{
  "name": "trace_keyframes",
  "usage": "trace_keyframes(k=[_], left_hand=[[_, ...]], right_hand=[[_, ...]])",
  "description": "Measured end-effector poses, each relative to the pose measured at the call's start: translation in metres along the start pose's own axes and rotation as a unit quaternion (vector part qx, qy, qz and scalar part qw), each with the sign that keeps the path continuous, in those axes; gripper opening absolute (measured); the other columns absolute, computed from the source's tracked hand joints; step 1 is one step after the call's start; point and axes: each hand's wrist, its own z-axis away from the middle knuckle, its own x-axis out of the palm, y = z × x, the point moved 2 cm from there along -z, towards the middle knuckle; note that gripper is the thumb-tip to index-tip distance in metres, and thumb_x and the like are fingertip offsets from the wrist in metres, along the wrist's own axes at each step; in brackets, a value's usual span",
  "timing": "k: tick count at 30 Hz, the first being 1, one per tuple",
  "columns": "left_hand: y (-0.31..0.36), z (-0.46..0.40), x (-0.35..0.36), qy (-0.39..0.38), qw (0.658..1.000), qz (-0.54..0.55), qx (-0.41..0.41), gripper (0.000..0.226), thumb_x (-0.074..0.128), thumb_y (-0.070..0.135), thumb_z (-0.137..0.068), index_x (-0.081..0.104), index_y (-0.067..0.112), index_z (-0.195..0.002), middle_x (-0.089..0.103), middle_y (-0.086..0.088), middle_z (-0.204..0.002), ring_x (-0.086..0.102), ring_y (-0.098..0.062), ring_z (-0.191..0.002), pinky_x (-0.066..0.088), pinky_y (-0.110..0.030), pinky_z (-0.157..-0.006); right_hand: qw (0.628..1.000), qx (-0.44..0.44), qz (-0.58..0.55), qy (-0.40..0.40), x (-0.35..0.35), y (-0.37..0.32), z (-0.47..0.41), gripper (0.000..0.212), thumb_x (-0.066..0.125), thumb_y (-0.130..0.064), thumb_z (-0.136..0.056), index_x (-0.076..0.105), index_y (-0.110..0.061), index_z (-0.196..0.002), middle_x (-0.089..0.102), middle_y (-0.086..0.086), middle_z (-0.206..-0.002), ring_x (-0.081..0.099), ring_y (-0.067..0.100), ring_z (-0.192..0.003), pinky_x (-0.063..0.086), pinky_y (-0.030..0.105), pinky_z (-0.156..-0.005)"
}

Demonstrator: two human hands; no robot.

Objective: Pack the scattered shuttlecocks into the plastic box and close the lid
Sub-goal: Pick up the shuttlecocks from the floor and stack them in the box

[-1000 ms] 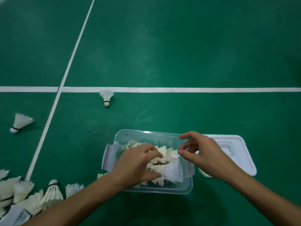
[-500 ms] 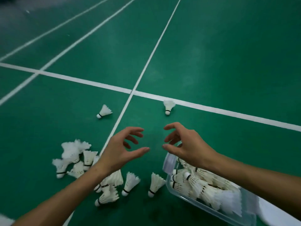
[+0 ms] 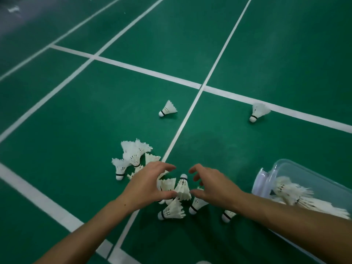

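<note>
A heap of white shuttlecocks [image 3: 133, 155] lies on the green court floor, left of centre. My left hand [image 3: 146, 185] and my right hand [image 3: 213, 185] hover over the near part of the heap, fingers spread, cupped on either side of one upright shuttlecock [image 3: 183, 187]. My left thumb touches its feathers; neither hand holds anything. The clear plastic box [image 3: 270, 176] stands at the right edge with several shuttlecocks inside, partly hidden by my right forearm. The lid is out of view. Two single shuttlecocks lie farther off: one [image 3: 167, 109] near the vertical line, one [image 3: 258, 112] on the cross line.
White court lines [image 3: 192, 109] cross the green floor. More loose shuttlecocks [image 3: 171, 212] lie just below my hands. The floor beyond the lines stretches away with nothing on it but a pale blur at the top left.
Both hands left the box and moved left over the heap, dropping down around one shuttlecock. The view swung left, so the box now sits at the right edge.
</note>
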Motion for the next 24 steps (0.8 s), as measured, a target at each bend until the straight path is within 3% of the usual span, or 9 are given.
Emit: trace_keyframes(k=[3, 5, 8, 10, 13, 16, 19, 24], left_hand=[[0.004, 0.004, 0.017, -0.052, 0.988, -0.134, 0.05, 0.102, 0.065, 0.092, -0.064, 0.037, 0.048, -0.152, 0.041, 0.013, -0.155, 0.037, -0.01, -0.143, 0.035, -0.039, -0.118], [0.006, 0.005, 0.028, -0.067, 0.976, -0.199, 0.061, 0.114, 0.061, 0.097, -0.056, 0.026, 0.05, -0.154, 0.032, 0.006, -0.164, 0.034, -0.019, -0.147, 0.032, -0.045, -0.117], [0.008, 0.004, 0.049, -0.085, 0.957, -0.264, 0.079, 0.123, 0.066, 0.093, -0.053, 0.022, 0.044, -0.156, 0.035, -0.005, -0.163, 0.047, -0.029, -0.139, 0.037, -0.052, -0.107], [0.008, 0.001, 0.059, -0.084, 0.951, -0.286, 0.076, 0.117, 0.067, 0.09, -0.058, 0.028, 0.038, -0.155, 0.04, -0.009, -0.158, 0.054, -0.033, -0.129, 0.039, -0.053, -0.101], [0.01, -0.005, 0.063, -0.042, 0.955, -0.277, 0.097, 0.081, 0.063, 0.082, -0.07, 0.05, 0.036, -0.135, 0.055, -0.003, -0.14, 0.065, -0.028, -0.108, 0.039, -0.048, -0.091], [0.011, -0.015, 0.06, -0.039, 0.957, -0.262, 0.116, 0.058, 0.058, 0.076, -0.077, 0.056, 0.039, -0.122, 0.058, 0.005, -0.128, 0.067, -0.021, -0.091, 0.038, -0.043, -0.084], [0.009, -0.027, 0.058, -0.065, 0.96, -0.242, 0.122, 0.057, 0.056, 0.074, -0.08, 0.054, 0.044, -0.129, 0.054, 0.007, -0.128, 0.066, -0.019, -0.08, 0.04, -0.04, -0.082], [0.004, -0.04, 0.067, -0.117, 0.972, -0.186, 0.078, 0.063, 0.059, 0.07, -0.08, 0.049, 0.045, -0.137, 0.035, 0.005, -0.15, 0.068, -0.025, -0.083, 0.056, -0.038, -0.078]], right_hand=[[0.997, 0.028, 0.072, -0.029, 0.026, 0.004, 0.002, 0.072, 0.077, -0.042, -0.088, 0.038, -0.028, -0.147, 0.057, 0.003, -0.134, 0.059, 0.026, -0.121, 0.055, 0.045, -0.096], [0.993, 0.05, 0.103, -0.04, 0.042, 0.008, 0.004, 0.077, 0.079, -0.038, -0.085, 0.036, -0.027, -0.148, 0.052, 0.006, -0.132, 0.057, 0.031, -0.121, 0.055, 0.048, -0.093], [0.991, 0.078, 0.105, -0.038, 0.055, 0.01, 0.002, 0.07, 0.078, -0.029, -0.086, 0.038, -0.024, -0.144, 0.049, 0.008, -0.128, 0.057, 0.034, -0.117, 0.056, 0.049, -0.091], [0.992, 0.086, 0.088, -0.04, 0.056, 0.009, 0.0, 0.068, 0.079, -0.024, -0.087, 0.039, -0.022, -0.143, 0.048, 0.01, -0.128, 0.06, 0.035, -0.114, 0.056, 0.048, -0.091], [0.991, 0.103, 0.071, -0.054, 0.052, 0.009, -0.002, 0.071, 0.083, -0.024, -0.086, 0.04, -0.018, -0.141, 0.05, 0.014, -0.127, 0.063, 0.04, -0.108, 0.056, 0.049, -0.089], [0.988, 0.122, 0.062, -0.073, 0.048, 0.011, -0.001, 0.071, 0.085, -0.028, -0.085, 0.04, -0.015, -0.139, 0.058, 0.017, -0.123, 0.065, 0.042, -0.108, 0.055, 0.048, -0.087], [0.988, 0.11, 0.083, -0.074, 0.045, 0.011, 0.002, 0.063, 0.076, -0.025, -0.09, 0.04, -0.017, -0.14, 0.067, 0.017, -0.118, 0.067, 0.041, -0.106, 0.053, 0.046, -0.08], [0.991, 0.108, 0.063, -0.042, 0.024, 0.004, 0.016, 0.055, 0.069, -0.019, -0.092, 0.041, -0.018, -0.14, 0.067, 0.015, -0.12, 0.066, 0.041, -0.105, 0.055, 0.047, -0.082]])
